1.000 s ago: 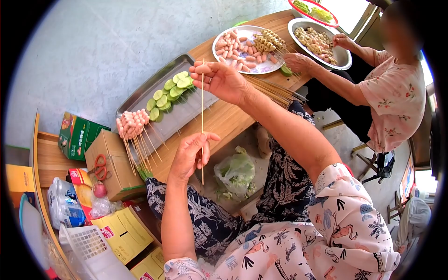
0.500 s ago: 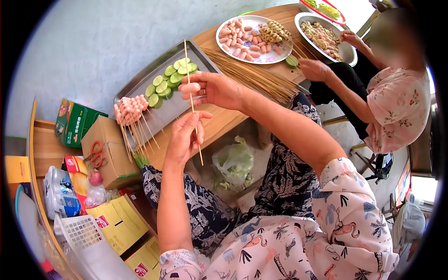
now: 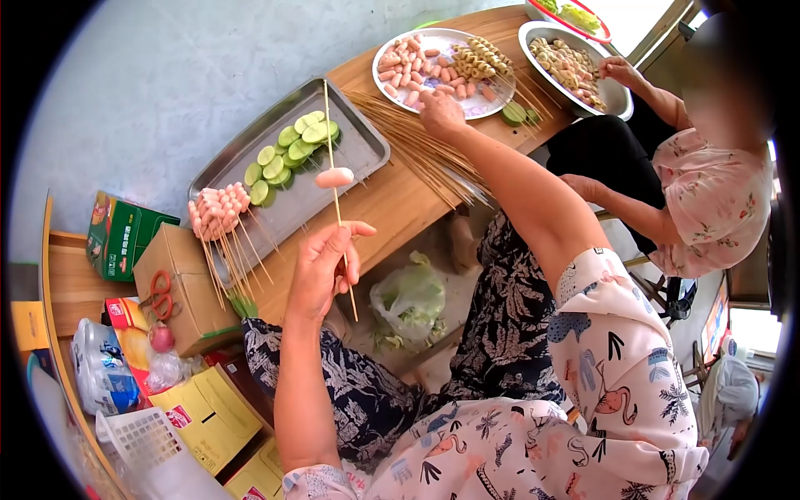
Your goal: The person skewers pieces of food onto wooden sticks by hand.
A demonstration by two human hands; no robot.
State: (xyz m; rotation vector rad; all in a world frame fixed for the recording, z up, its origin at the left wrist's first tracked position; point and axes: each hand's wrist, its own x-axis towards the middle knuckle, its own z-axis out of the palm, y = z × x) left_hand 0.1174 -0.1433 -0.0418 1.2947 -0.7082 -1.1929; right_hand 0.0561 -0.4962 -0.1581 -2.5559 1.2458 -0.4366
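Observation:
Pinched in my left hand is a thin wooden skewer, held upright with one small pink sausage threaded crosswise partway up. My right hand reaches to the near edge of the round white plate, its fingertips at the small sausages; what they grip is too small to tell. Coiled skewered pieces lie on the same plate. On the metal tray are green slices and a bunch of sausage skewers.
Loose skewers lie on the wooden table. Beyond, a seated person has a hand at a metal bowl. At left are a cardboard box, red scissors and a white basket. A plastic bag sits below.
My right hand has left the skewer and moved across to the plate. The sausage is now on the skewer. The other person's near hand has drawn back toward their lap.

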